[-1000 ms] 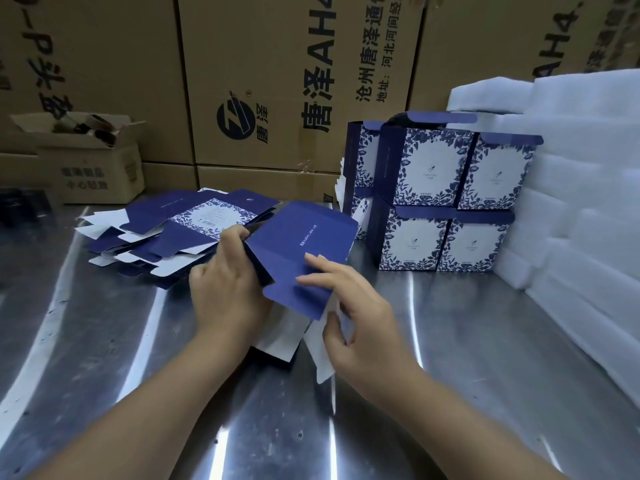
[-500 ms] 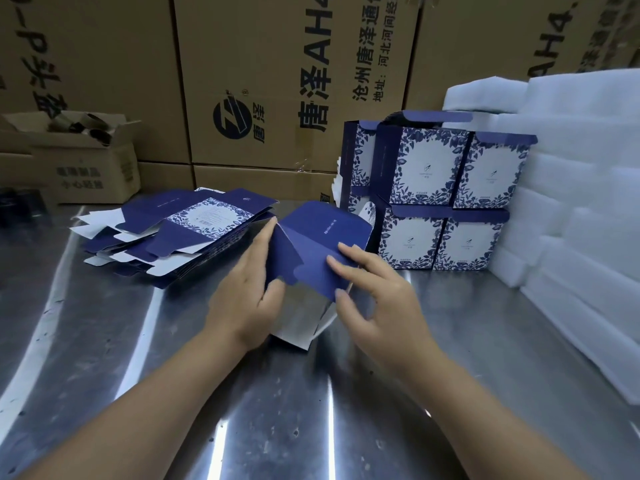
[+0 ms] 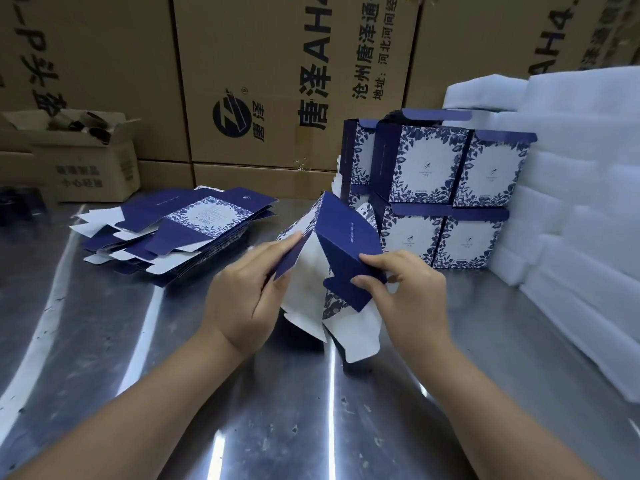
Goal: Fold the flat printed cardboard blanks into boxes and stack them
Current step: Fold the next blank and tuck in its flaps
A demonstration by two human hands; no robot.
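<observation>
I hold one navy and white printed blank above the steel table, partly opened into a box shape with white flaps hanging below. My left hand grips its left panel, thumb and fingers on either side. My right hand pinches the lower right navy flap. A pile of flat blanks lies to the left. Several folded boxes with blue floral fronts stand stacked in two rows behind the held blank.
White foam sheets are piled along the right side. Large brown shipping cartons form a wall at the back. A small open carton sits at the back left.
The blank has been lifted and swung more upright, opening from flat into a tube. Both hands shifted right and up with it, the left hand now gripping the left panel edge.
</observation>
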